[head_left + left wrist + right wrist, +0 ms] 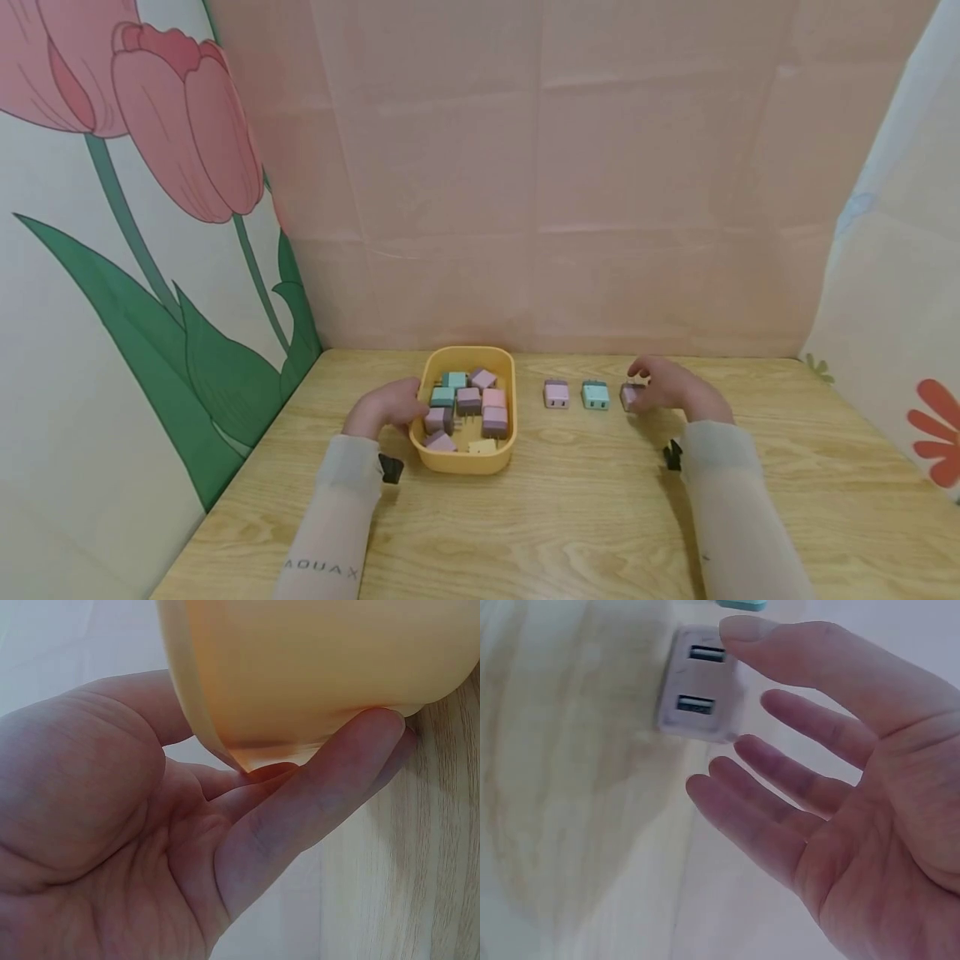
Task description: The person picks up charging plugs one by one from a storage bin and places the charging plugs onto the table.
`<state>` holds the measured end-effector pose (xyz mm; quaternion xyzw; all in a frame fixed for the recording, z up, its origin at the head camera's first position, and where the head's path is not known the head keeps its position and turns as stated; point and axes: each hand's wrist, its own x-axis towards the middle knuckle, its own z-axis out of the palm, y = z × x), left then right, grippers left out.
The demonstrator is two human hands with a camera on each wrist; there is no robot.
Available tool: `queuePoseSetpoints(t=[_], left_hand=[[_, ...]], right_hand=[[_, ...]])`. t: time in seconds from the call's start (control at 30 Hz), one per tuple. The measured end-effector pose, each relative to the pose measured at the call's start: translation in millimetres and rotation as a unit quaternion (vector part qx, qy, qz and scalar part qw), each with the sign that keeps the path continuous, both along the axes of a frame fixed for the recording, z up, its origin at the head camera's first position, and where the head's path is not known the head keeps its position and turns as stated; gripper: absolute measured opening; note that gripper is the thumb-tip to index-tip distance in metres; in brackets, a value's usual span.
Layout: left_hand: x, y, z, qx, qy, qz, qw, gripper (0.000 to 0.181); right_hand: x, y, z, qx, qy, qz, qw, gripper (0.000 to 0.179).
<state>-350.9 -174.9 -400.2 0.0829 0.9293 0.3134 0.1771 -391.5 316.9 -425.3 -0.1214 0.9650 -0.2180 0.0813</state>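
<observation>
Right hand (678, 392) — at lilac charger (694, 684)

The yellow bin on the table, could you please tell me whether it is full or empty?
Partly filled: the head view shows several wall chargers inside the yellow bin, with bare floor visible between them.

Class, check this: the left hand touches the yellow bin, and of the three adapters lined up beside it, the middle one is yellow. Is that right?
Not quite: the middle adapter is teal, not yellow, as the head view shows. The left hand does touch the yellow bin.
</observation>
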Motion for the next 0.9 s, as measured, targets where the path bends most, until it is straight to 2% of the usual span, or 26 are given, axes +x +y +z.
queuePoseSetpoints(t=[0.2, 0.43, 0.67, 0.9], left_hand=[[0.1, 0.6, 0.9, -0.001, 0.000, 0.001, 1.0000, 0.031], [1.9, 1.0, 2.4, -0.006, 0.004, 0.002, 1.0000, 0.033], [2.4, 0.8, 1.3, 0.004, 0.000, 0.005, 1.0000, 0.036], [1.5, 0.3, -0.5, 0.004, 0.000, 0.003, 1.0000, 0.037]], right_hand=[[1.2, -7.6, 13.1, -0.002, 0.026, 0.017, 0.9995, 0.060], [10.7, -29.4, 38.1, -0.004, 0.067, 0.032, 0.9972, 0.054], [24.1, -59.9, 62.1, 0.003, 0.115, 0.074, 0.9906, 0.048], [35.2, -90.3, 74.8, 0.002, 0.141, 0.119, 0.9829, 0.042]])
